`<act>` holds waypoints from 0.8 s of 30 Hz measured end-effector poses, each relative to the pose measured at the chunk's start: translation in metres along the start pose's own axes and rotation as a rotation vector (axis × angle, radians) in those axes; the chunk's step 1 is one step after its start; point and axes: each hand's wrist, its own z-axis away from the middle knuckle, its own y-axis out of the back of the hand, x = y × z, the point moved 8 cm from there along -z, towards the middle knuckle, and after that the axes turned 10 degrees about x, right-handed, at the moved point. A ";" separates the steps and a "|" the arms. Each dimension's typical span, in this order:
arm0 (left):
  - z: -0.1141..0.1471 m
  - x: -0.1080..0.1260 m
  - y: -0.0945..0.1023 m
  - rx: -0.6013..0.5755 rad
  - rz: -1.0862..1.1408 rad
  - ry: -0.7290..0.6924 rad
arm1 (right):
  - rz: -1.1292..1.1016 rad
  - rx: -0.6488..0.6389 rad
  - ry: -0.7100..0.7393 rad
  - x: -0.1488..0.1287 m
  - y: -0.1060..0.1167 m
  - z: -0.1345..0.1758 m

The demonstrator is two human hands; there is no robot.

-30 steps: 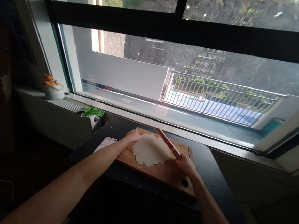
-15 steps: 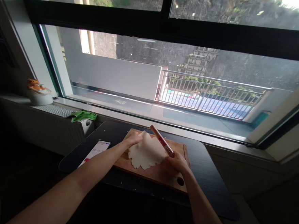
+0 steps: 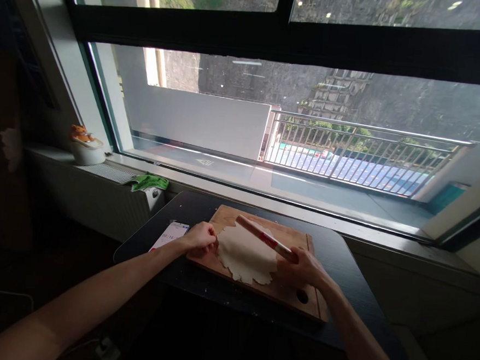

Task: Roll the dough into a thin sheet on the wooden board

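Observation:
A thin, ragged-edged sheet of dough (image 3: 246, 257) lies spread on a wooden cutting board (image 3: 287, 290). My right hand (image 3: 306, 266) is wrapped round the near right end of a rolling pin (image 3: 263, 236), which slants over the dough with its far end pointing left. Whether the pin touches the dough I cannot tell. At the dough's left edge, above the board, my left hand (image 3: 203, 238) has its fingers curled together. Its fingertips are beside the dough's rim, and what they pinch, if anything, is hidden.
The board rests on a dark table (image 3: 351, 286). A phone (image 3: 170, 236) showing a timer lies left of my left hand. Behind are a window sill, a green cloth (image 3: 150, 181) on a radiator, and a white pot (image 3: 88, 153) with an orange figure.
My left hand has come off the far left part of the dough, which it was lifting, and now sits at its left edge. That dough lies flatter. The rolling pin has tilted lower over it.

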 end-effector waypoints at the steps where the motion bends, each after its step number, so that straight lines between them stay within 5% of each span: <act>1: -0.005 0.007 0.011 0.062 -0.059 -0.054 | 0.046 -0.020 0.057 0.001 0.002 -0.002; 5: -0.025 0.057 0.021 0.224 -0.131 -0.228 | 0.063 -0.148 0.150 -0.011 0.003 -0.017; 10: -0.029 0.117 -0.036 0.285 -0.229 -0.457 | 0.041 0.114 -0.029 -0.037 0.006 -0.031; 16: -0.020 0.101 -0.093 0.203 -0.344 -0.592 | 0.199 0.239 0.096 -0.039 -0.029 -0.006; 24: -0.081 0.125 -0.082 0.141 -0.351 -0.396 | 0.172 0.171 -0.033 -0.028 -0.019 -0.084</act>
